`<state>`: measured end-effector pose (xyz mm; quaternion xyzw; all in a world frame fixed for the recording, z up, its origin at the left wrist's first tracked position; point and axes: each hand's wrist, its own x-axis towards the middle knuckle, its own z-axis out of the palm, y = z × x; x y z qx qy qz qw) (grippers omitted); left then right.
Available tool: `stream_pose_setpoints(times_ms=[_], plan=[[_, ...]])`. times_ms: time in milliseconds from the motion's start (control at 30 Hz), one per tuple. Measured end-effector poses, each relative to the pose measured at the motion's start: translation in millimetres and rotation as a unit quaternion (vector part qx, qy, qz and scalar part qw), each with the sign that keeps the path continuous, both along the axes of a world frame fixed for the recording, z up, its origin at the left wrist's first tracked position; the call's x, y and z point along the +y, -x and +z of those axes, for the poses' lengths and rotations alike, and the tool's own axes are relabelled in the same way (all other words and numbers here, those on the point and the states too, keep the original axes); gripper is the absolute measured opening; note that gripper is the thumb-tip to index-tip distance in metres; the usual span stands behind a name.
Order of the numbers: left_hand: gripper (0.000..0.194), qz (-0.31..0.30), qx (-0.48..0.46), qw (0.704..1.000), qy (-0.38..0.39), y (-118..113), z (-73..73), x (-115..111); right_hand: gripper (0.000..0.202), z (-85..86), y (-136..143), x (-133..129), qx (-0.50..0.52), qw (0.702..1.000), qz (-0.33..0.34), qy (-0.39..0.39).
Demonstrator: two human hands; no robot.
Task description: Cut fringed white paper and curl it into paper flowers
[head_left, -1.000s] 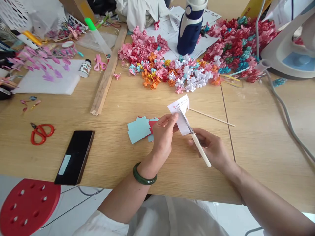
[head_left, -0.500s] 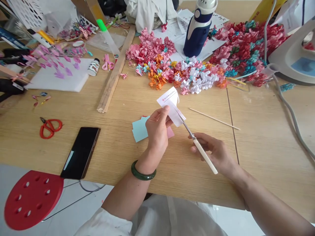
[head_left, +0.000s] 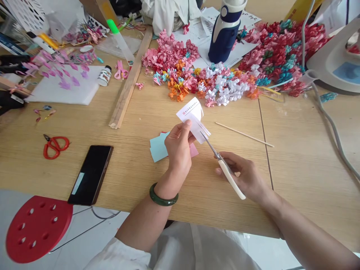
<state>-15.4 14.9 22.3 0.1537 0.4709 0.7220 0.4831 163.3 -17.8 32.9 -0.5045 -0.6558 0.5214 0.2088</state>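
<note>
Between thumb and fingers, my left hand pinches a small white paper card with printed writing and a red mark near its top. Narrow slits run into the card's right edge, leaving thin strips. My right hand grips white-handled scissors, whose blade tips lie at the lower part of the card. Under my left hand, light blue paper pieces lie on the table, with a pink paper piece showing beside them. To the right of the card rests a thin wooden stick.
Heaps of small folded-ribbon flowers spread across the back, around a dark blue bottle. A wooden strip, red-handled snippers and a phone lie to the left. A grey cable curves down the right side.
The scissors have shifted slightly down and left, and their tips now sit lower on the card. More separate strips show at the card's right edge. My left hand keeps its hold.
</note>
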Motion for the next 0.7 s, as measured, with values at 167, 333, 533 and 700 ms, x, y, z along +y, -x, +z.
stream_pose_setpoints(times_ms=[167, 333, 533, 700], plan=[[0.024, -0.003, -0.003, 1.000, -0.002, -0.3, 0.3, -0.1, 0.044, -0.8, -0.6, -0.6, -0.001, 1.000, -0.008, -0.002], [0.024, -0.001, 0.009, 1.000, 0.008, -0.2, -0.2, -0.1, 0.044, -1.4, -0.5, -0.3, -0.003, 1.000, -0.003, -0.006], [0.024, -0.007, 0.013, 1.000, 0.005, -1.7, -0.2, -0.3, 0.039, -0.7, -0.6, -0.8, -0.005, 1.000, -0.001, -0.002], [0.025, -0.004, 0.010, 1.000, 0.005, -1.5, 0.1, -0.4, 0.034, -2.7, -1.3, -1.2, -0.003, 1.000, -0.005, 0.000]])
